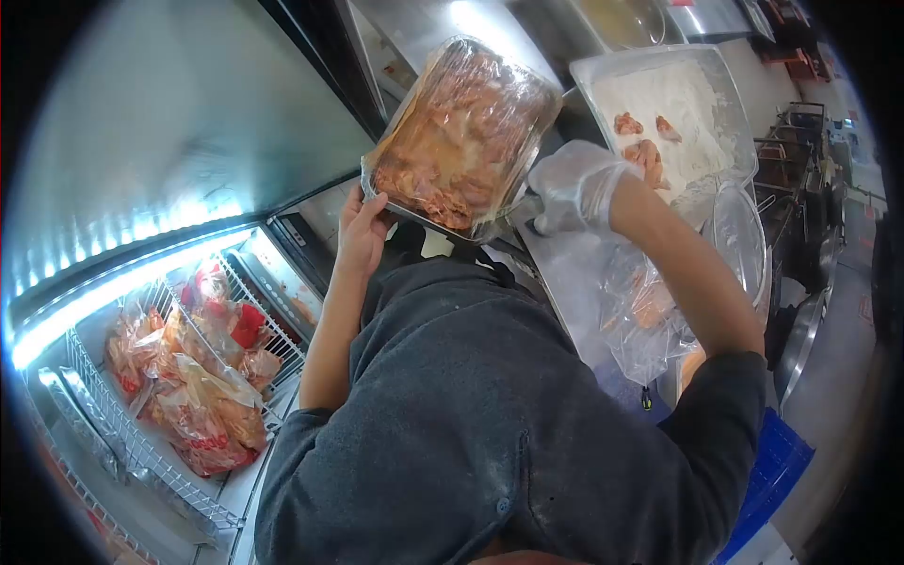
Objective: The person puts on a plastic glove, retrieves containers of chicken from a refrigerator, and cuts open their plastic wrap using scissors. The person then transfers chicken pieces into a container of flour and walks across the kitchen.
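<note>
A metal tray of raw marinated meat (461, 132), covered with clear plastic wrap, is held tilted in front of me. My left hand (363, 231), bare, grips its lower left corner with the thumb on the rim. My right hand (576, 186) wears a loose clear plastic glove and is closed beside the tray's right edge. Its fingertips are hidden, so what it grips, if anything, cannot be made out. Just beyond that hand is a white bin of flour (702, 108) with several raw meat pieces (645, 160) on the flour.
On my left, an open, lit freezer holds wire baskets (188, 480) with bags of raw meat (202, 405). A clear plastic bag (640, 311) lies on the steel counter (565, 273) at right. Further right are metal racks (791, 151) and a blue crate (777, 471).
</note>
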`<action>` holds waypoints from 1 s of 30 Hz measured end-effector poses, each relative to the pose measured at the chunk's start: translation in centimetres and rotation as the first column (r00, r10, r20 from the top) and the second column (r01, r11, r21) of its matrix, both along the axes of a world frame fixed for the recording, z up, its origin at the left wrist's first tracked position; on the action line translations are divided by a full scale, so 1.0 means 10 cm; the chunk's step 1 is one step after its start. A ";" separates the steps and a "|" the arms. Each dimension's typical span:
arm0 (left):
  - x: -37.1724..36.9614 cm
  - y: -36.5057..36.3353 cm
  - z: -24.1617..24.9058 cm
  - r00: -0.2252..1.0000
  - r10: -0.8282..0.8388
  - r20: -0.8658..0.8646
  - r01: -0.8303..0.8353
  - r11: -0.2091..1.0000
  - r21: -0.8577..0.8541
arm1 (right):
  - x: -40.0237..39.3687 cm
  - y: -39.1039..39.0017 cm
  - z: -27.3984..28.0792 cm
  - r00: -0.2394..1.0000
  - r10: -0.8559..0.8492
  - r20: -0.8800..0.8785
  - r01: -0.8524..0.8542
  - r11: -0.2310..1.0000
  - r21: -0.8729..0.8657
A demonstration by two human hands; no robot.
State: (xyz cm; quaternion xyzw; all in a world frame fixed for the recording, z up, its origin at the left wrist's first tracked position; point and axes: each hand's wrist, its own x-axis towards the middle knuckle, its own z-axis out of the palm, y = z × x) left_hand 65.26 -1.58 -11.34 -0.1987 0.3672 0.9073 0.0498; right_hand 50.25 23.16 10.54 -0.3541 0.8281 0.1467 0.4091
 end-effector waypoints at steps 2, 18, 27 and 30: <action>-0.01 0.01 0.04 1.000 0.006 -0.001 -0.006 1.000 -0.002 | 0.06 -0.02 -0.12 1.000 0.023 0.011 -0.023 1.000 0.014; 0.02 -0.01 -0.08 1.000 -0.031 0.000 0.031 0.999 -0.018 | 0.42 0.42 -0.74 0.931 -0.360 0.068 0.365 0.924 -0.111; -0.01 0.02 -0.04 1.000 -0.012 -0.001 0.012 1.000 0.026 | 0.45 0.22 -0.30 0.830 -0.516 -0.210 0.505 0.856 -0.106; -0.01 0.02 0.00 1.000 0.008 -0.001 -0.008 1.000 0.012 | 0.48 0.27 -0.29 0.846 -0.498 -0.189 0.501 0.865 -0.035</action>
